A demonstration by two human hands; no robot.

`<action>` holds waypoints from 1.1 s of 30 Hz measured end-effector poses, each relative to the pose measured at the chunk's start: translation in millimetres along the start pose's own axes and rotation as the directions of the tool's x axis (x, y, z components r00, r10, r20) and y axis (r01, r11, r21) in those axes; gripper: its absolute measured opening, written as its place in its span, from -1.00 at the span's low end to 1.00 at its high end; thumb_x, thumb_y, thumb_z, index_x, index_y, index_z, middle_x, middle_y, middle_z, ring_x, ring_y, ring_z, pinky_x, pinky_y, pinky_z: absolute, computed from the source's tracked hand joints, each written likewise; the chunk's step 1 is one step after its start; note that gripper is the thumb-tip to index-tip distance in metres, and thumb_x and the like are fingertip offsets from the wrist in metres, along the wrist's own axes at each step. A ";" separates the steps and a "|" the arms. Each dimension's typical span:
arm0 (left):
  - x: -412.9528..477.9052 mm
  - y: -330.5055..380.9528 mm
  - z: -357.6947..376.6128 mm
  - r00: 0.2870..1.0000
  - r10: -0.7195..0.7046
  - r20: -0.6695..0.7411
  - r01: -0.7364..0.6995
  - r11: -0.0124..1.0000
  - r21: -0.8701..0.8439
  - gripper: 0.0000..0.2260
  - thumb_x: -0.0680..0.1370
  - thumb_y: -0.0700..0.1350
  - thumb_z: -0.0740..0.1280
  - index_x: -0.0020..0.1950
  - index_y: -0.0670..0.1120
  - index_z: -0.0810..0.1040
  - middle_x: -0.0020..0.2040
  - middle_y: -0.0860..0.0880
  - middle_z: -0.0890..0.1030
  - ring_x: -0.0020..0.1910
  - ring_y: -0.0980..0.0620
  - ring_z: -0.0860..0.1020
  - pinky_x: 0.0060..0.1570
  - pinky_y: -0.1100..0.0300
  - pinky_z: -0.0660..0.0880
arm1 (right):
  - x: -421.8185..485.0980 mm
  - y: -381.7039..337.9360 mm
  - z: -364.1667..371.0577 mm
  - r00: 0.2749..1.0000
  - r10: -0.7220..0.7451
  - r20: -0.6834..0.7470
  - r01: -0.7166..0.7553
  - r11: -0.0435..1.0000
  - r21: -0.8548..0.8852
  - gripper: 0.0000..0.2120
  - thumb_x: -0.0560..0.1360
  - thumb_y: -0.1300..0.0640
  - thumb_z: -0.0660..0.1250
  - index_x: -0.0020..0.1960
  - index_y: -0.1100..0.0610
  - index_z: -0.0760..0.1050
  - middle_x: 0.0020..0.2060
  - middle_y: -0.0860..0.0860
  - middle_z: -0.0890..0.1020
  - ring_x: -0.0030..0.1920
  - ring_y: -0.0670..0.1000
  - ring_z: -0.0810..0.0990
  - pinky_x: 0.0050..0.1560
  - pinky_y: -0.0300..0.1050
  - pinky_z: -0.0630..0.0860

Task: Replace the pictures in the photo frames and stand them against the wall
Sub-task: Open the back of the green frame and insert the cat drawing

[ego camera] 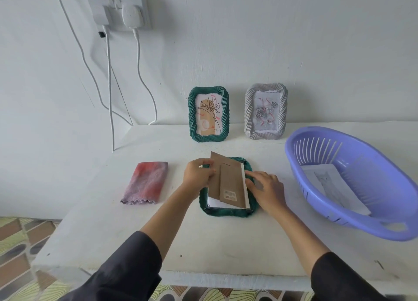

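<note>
Two dark sleeves reached over the white desk (pixel 108 232). The left hand (pixel 198 176) pinched the left edge of the cardboard back (pixel 230 180), thumb on top. The right hand (pixel 267 189) had its fingers nearly straight, touching the right edge of that back. The back was tipped up a little over the flat green frame (pixel 226 212), which lay face down in the middle of the desk. A bit of white paper (pixel 212 202) showed under it.

A pink cloth (pixel 144 183) lay to the left. A purple basket (pixel 339 219) sat to the right with a picture sheet (pixel 334 185) inside. Farther back, the standing green frame (pixel 209 114) and the grey frame (pixel 265 111) leaned on the wall (pixel 294 40). A plug socket (pixel 117 8) was high up.
</note>
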State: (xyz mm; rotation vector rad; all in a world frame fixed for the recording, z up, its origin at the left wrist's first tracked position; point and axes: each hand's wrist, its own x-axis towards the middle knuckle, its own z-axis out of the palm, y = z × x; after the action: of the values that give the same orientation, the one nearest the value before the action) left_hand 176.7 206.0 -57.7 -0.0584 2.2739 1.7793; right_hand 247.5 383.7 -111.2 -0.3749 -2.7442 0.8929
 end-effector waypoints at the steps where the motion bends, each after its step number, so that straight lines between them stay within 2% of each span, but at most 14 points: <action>1: 2.0 3.5 -5.5 1.000 0.004 -0.012 -0.004 1.000 -0.019 -0.73 0.49 -0.37 0.28 0.13 -0.17 0.58 -0.05 -0.17 0.57 -0.32 0.02 0.50 -0.36 0.23 0.50 | 0.1 -0.2 -0.6 1.000 0.000 0.007 0.000 1.000 -0.001 -0.69 0.54 -0.06 0.22 0.28 -0.14 0.46 0.26 -0.09 0.52 0.25 0.05 0.40 0.23 -0.08 0.28; 3: 9.1 8.7 -26.7 0.997 0.022 -0.073 -0.024 0.999 -0.028 -0.73 0.49 -0.37 0.27 0.17 -0.22 0.57 -0.07 -0.13 0.55 -0.36 0.08 0.45 -0.41 0.31 0.44 | 0.1 -0.2 -1.6 0.999 -0.011 0.033 0.012 0.999 -0.031 -0.68 0.52 -0.12 0.23 0.27 -0.18 0.46 0.27 -0.08 0.49 0.27 0.05 0.38 0.26 -0.07 0.25; 5: 14.0 11.6 -54.6 0.989 0.051 -0.138 -0.050 0.999 0.007 -0.71 0.49 -0.37 0.28 0.20 -0.26 0.56 -0.07 -0.11 0.54 -0.35 0.09 0.44 -0.35 0.32 0.45 | -1.8 -0.8 -1.3 0.998 -0.024 0.060 0.028 0.997 -0.070 -0.65 0.47 -0.18 0.26 0.25 -0.20 0.47 0.29 -0.09 0.45 0.29 0.04 0.36 0.29 -0.06 0.24; 10: 19.4 -3.4 -101.6 0.979 0.022 -0.204 0.005 0.991 0.131 -0.68 0.48 -0.39 0.25 0.18 -0.19 0.58 0.05 -0.13 0.58 -0.06 -0.03 0.51 0.07 0.12 0.51 | -3.0 -2.1 -0.6 0.998 -0.017 0.062 0.021 0.997 -0.075 -0.67 0.47 -0.13 0.30 0.23 -0.20 0.49 0.32 -0.08 0.43 0.31 0.02 0.33 0.32 -0.05 0.21; 11: 18.5 -7.7 -103.2 0.979 0.005 -0.205 0.024 0.990 0.137 -0.69 0.48 -0.38 0.26 0.15 -0.14 0.60 0.09 -0.14 0.60 -0.06 -0.05 0.52 0.06 0.09 0.54 | -3.0 -2.3 -0.6 0.998 -0.015 0.060 0.019 0.997 -0.072 -0.67 0.47 -0.12 0.30 0.23 -0.20 0.49 0.32 -0.08 0.43 0.31 0.03 0.33 0.32 -0.05 0.20; 14: 11.9 -16.8 -97.6 0.982 -0.036 -0.183 0.064 0.987 0.146 -0.71 0.51 -0.34 0.25 0.14 -0.06 0.59 0.03 -0.13 0.60 -0.21 -0.08 0.55 -0.39 0.22 0.54 | -3.3 -3.3 -0.7 0.998 -0.009 0.059 0.013 0.997 -0.072 -0.67 0.47 -0.12 0.31 0.23 -0.19 0.49 0.32 -0.08 0.43 0.31 0.03 0.33 0.31 -0.05 0.19; 15: 9.9 -18.7 -94.3 0.985 -0.035 -0.171 0.063 0.985 0.161 -0.72 0.52 -0.34 0.24 0.14 -0.07 0.58 0.01 -0.12 0.59 -0.22 -0.08 0.55 -0.40 0.21 0.55 | -3.5 -3.4 -0.6 0.998 -0.007 0.059 0.011 0.997 -0.071 -0.67 0.47 -0.11 0.31 0.23 -0.19 0.49 0.32 -0.08 0.43 0.31 0.03 0.33 0.31 -0.05 0.19; 18: 10.9 -22.3 -87.2 0.983 0.046 -0.178 0.008 0.957 0.291 -0.72 0.52 -0.32 0.22 0.16 -0.13 0.57 0.10 -0.17 0.61 -0.05 -0.11 0.57 -0.01 0.06 0.57 | -3.9 -3.5 -1.2 0.998 -0.001 0.056 0.004 0.998 -0.060 -0.67 0.47 -0.11 0.31 0.23 -0.19 0.49 0.31 -0.09 0.43 0.30 0.02 0.33 0.32 -0.06 0.19; 19: 10.1 -21.5 -84.8 0.979 0.084 -0.187 -0.009 0.929 0.370 -0.73 0.52 -0.30 0.20 0.15 -0.12 0.58 0.10 -0.17 0.62 -0.02 -0.13 0.58 0.01 0.05 0.57 | -3.9 -3.5 -1.1 0.998 0.000 0.057 0.003 0.998 -0.055 -0.67 0.47 -0.11 0.32 0.23 -0.19 0.50 0.31 -0.09 0.43 0.30 0.02 0.33 0.32 -0.06 0.19; 23: 7.3 -18.5 -73.6 0.963 0.181 -0.200 0.009 0.719 0.695 -0.75 0.48 -0.26 0.16 -0.04 -0.12 0.63 -0.04 -0.10 0.65 -0.11 -0.14 0.61 -0.30 0.13 0.48 | -3.9 -3.5 -0.9 0.998 -0.001 0.060 0.004 0.999 -0.046 -0.67 0.47 -0.11 0.32 0.22 -0.19 0.50 0.31 -0.09 0.43 0.29 0.01 0.33 0.32 -0.06 0.20; 26: 6.4 -17.4 -63.0 0.961 0.182 -0.208 0.056 0.611 0.790 -0.79 0.47 -0.27 0.17 -0.07 -0.21 0.60 -0.08 -0.14 0.65 -0.12 -0.16 0.61 -0.35 0.15 0.42 | -4.3 -3.1 -0.4 0.998 -0.005 0.059 0.007 0.999 -0.044 -0.68 0.47 -0.11 0.32 0.22 -0.19 0.50 0.31 -0.08 0.43 0.30 0.01 0.33 0.32 -0.05 0.20; 29: 4.9 -13.5 -53.5 0.950 0.209 -0.233 0.062 0.606 0.793 -0.82 0.47 -0.29 0.17 -0.15 -0.24 0.56 -0.11 -0.18 0.62 -0.11 -0.18 0.59 -0.37 0.14 0.38 | -4.0 -2.9 -0.9 0.998 -0.004 0.060 0.006 0.999 -0.049 -0.68 0.47 -0.12 0.31 0.23 -0.20 0.49 0.31 -0.09 0.43 0.30 0.00 0.33 0.31 -0.08 0.19; 32: 3.3 -11.3 -39.5 0.949 0.262 -0.177 -0.045 0.665 0.745 -0.78 0.49 -0.20 0.17 -0.33 -0.20 0.48 -0.27 -0.17 0.52 -0.30 -0.11 0.49 -0.48 0.23 0.25 | -3.6 -2.8 -1.0 0.998 -0.007 0.058 0.011 0.998 -0.056 -0.67 0.47 -0.12 0.31 0.23 -0.21 0.49 0.31 -0.09 0.43 0.29 0.00 0.33 0.29 -0.09 0.19; 33: 2.4 -12.7 -32.8 0.958 0.256 -0.133 -0.084 0.689 0.719 -0.74 0.50 -0.14 0.19 -0.35 -0.20 0.47 -0.31 -0.13 0.49 -0.32 -0.09 0.45 -0.48 0.23 0.28 | -3.6 -2.8 -1.1 0.998 -0.007 0.057 0.010 0.998 -0.055 -0.67 0.47 -0.12 0.31 0.23 -0.21 0.49 0.31 -0.09 0.43 0.29 0.00 0.33 0.29 -0.09 0.20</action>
State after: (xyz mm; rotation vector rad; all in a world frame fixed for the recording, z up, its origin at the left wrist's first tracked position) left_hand 171.1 171.6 -63.0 0.1093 3.0658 0.8536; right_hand 250.7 381.0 -109.2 -0.3523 -2.8252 0.8390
